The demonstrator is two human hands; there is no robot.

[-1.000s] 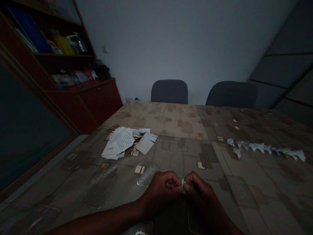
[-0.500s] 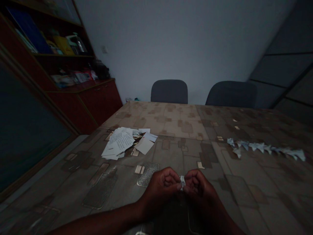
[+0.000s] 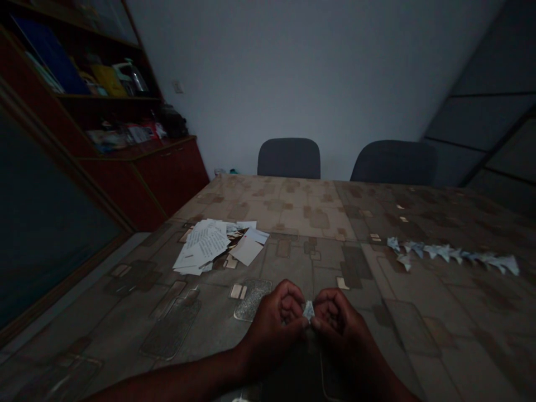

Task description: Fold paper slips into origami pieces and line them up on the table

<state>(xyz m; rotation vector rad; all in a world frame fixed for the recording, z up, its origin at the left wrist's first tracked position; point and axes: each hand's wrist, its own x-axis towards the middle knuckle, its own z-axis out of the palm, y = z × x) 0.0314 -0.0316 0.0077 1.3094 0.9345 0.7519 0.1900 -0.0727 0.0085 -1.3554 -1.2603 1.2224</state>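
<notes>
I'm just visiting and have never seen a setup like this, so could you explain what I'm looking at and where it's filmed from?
There is no machine here: these are a person's own bare hands, filmed by a camera worn on their head, looking forward and down. The left hand and right hand hold a small paper between their fingertips; it looks folded. On the patterned table, a pile of papers, some printed, lies ahead to the left. To the right is a row of small, pointed paper pieces. Two chairs stand beyond. The light is dim, so fine details are hard to see.
</notes>
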